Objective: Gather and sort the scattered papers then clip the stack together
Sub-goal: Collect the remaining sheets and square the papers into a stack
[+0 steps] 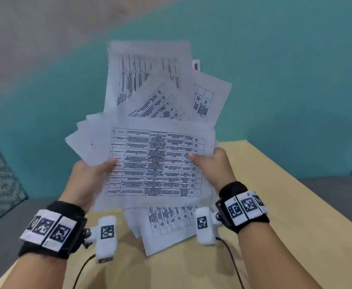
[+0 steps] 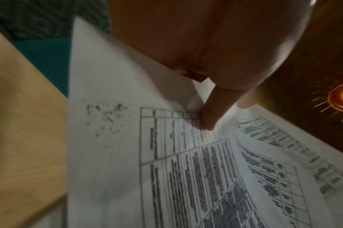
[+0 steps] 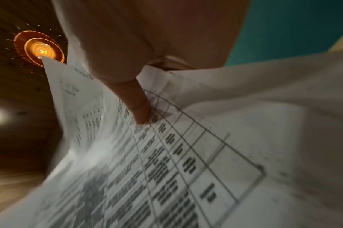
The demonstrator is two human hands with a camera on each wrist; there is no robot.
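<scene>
Nearest us, at six o'clock, the lower corners of the printed sheets hang down over the light wooden table, so the bundle is lifted clear of it, not resting on it. Just beyond, we hold the papers from both sides: our left hand at nine o'clock pinches the edge with the thumb laid across the front table-form page, and our right hand at three o'clock does the same. The fingers behind the sheets are hidden, but both thumbs press down on print in the wrist views. We judge this two-sided grip is there to keep the loose pages from sliding while we square them. Farther out, toward twelve o'clock, the rear sheets fan crookedly against the teal wall, so sorting is unfinished. We see no clip.
</scene>
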